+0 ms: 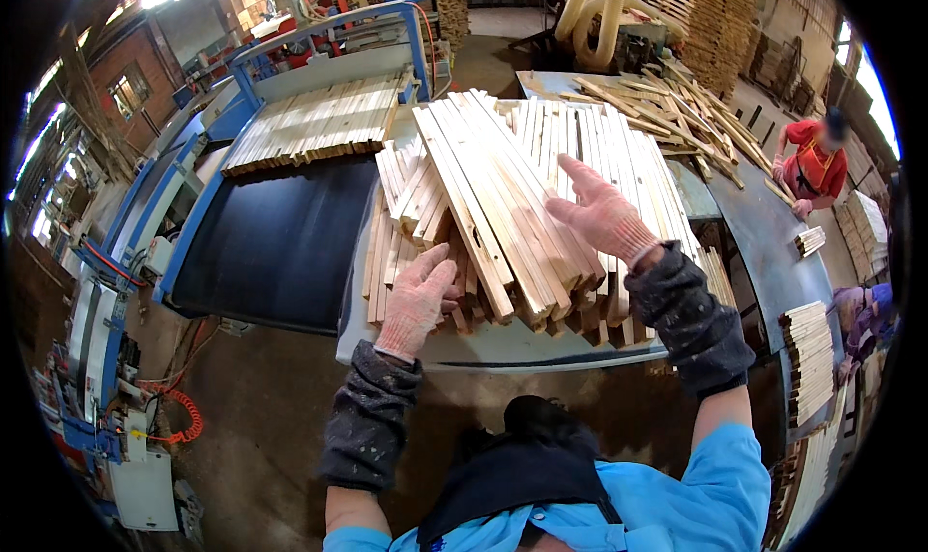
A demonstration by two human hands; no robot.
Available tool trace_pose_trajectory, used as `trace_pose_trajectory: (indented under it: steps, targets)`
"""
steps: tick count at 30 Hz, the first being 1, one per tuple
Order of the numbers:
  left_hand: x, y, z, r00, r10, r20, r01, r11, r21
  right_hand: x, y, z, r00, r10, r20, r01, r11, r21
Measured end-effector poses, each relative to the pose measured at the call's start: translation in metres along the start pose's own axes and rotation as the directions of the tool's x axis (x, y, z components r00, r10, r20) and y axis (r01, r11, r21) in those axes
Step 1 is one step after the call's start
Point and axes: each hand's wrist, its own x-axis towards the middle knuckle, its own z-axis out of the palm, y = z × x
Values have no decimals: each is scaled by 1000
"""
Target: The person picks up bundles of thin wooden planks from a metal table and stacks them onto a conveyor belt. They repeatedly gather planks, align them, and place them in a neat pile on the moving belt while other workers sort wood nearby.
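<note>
A heap of pale wooden strips (512,223) lies on the light-topped table (483,352) in front of me, with the upper strips slanting across those beneath. My left hand (420,296), in a pinkish work glove, is at the near left ends of the heap. Its fingers are slightly bent and apart, holding nothing. Over the right side of the heap is my right hand (599,212), gloved alike, its thumb and fingers spread and nothing in it. Whether either hand touches the wood I cannot tell.
Left of the table runs a black conveyor belt (275,247) in a blue frame, with a row of strips (314,127) across its far part. Loose strips (677,117) lie on a metal table at right. A co-worker in red (817,160) stands there; another person's purple sleeve (865,310) shows nearer.
</note>
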Motion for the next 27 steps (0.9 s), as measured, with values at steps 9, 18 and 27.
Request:
trace_pose_trajectory:
  steps: [9,18,27]
  targets:
    - [20,18,33,987,32,156,-45,996,77,-86,-20,-19,966,-20,-257,142,873,467]
    - [-15,-19,-9,956,123,265,28,864,-503,-150,-52,10,965,-173,-199,261,531,806]
    - [-70,-39,-46,942,106,319,152,712,-686,-153,-69,57,917,-394,70,215,633,743]
